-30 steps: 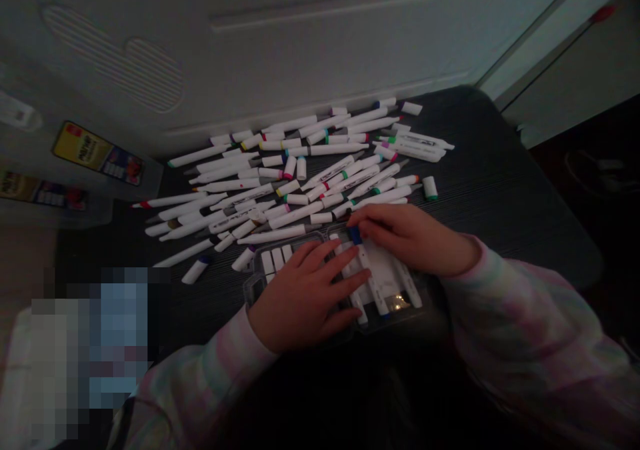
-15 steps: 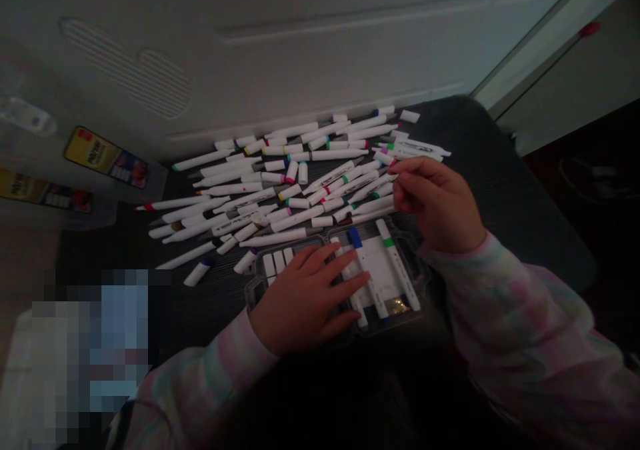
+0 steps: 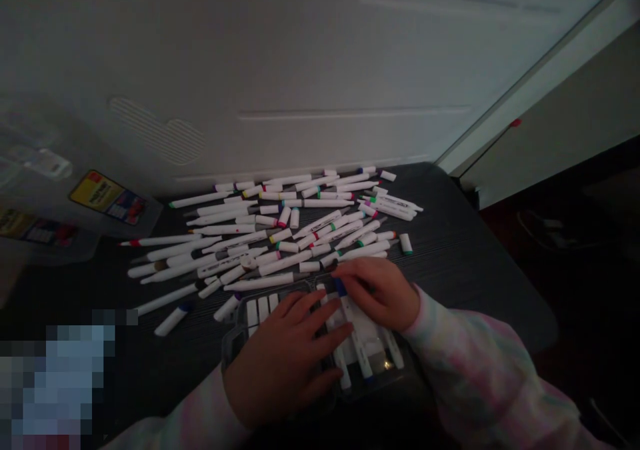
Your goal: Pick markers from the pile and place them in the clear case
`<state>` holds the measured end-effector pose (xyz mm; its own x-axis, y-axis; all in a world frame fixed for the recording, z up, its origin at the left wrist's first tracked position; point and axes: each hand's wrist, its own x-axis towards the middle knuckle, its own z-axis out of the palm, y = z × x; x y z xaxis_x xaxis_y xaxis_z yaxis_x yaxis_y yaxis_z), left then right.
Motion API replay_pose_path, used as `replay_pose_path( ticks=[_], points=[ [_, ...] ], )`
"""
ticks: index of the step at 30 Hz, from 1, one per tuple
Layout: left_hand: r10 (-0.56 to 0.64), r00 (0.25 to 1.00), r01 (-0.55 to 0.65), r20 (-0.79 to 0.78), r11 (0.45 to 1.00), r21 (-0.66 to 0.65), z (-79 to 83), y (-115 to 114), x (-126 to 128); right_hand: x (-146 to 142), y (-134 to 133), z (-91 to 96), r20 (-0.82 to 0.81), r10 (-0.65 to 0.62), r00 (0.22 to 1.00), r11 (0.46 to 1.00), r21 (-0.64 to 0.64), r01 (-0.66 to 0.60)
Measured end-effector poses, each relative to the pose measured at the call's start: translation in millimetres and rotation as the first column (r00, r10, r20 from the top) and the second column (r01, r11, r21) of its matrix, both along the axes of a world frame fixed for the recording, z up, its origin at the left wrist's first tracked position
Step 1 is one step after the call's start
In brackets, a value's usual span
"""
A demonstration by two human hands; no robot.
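Note:
A clear plastic tray [image 3: 231, 341] lies on the dark table in front of me, with several white markers in it. My left hand [image 3: 283, 360] rests flat on those markers, fingers spread. My right hand [image 3: 380, 291] is at the tray's far edge, its fingers curled down onto a white marker beside a blue-capped marker [image 3: 342, 289]. Behind the tray, a large pile of white markers [image 3: 280, 237] with coloured bands and loose caps is scattered across the table.
Clear plastic boxes with a yellow label [image 3: 107, 197] stand at the left. A white panelled door [image 3: 300, 70] runs along the back. One loose marker [image 3: 171, 320] lies at the front left. The table's right edge [image 3: 505, 270] drops to a dark floor.
My right hand went out to the pile at the far right, pinched a marker, and has come back to the tray. My left hand stayed on the tray. The view tilted up.

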<state>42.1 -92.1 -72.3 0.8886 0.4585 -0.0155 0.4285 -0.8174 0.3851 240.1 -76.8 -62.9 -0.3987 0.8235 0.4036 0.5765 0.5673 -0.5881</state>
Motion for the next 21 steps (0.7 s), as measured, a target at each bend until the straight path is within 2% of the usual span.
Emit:
replay_pose_path(
  ticks=[8,14,17,21],
  points=[
    [0.000,1.000,-0.001,0.005,1.000,0.024,-0.8,-1.0,-2.1,10.3,3.7,3.3,-0.027,-0.144,0.989,0.989,-0.024,0.143],
    [0.004,1.000,-0.004,-0.015,1.000,-0.014,2.7,0.6,-1.8,17.0,7.4,5.0,-0.039,-0.260,0.965,0.965,-0.039,0.258],
    [0.003,1.000,-0.004,-0.018,1.000,-0.020,2.6,1.1,-1.0,26.5,13.3,2.7,-0.054,-0.400,0.915,0.916,-0.036,0.399],
    [0.007,0.999,-0.008,-0.032,1.000,-0.028,1.7,1.2,-0.3,47.8,26.7,-3.9,-0.048,-0.593,0.803,0.805,-0.029,0.593]
  ],
)
